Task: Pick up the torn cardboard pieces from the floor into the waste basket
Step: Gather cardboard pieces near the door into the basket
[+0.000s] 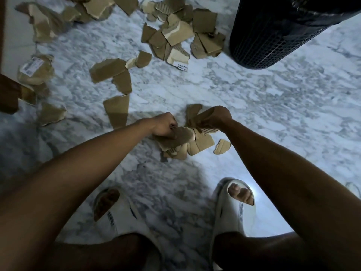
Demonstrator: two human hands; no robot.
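- We see both arms reaching down over a marble floor (273,106), feet in white slides (232,210).
- Left hand (163,125): fingers curled round the top scrap of a small pile (187,145) lying on the floor between the two hands.
- Right hand (216,118): fingers closed on a bunch of scraps (193,114); the bunch looks lifted off the floor, though blur makes us unsure.
- One loose scrap (222,146) lies just beside the pile, under the right wrist.
- Basket (273,36): black mesh, dark liner, upper right, well apart from both hands.
- Main scatter of cardboard (175,34) lies across the top of the view; its right edge sits just beside the basket's base.
- More pieces trail down the left, one bearing a white label (31,67).
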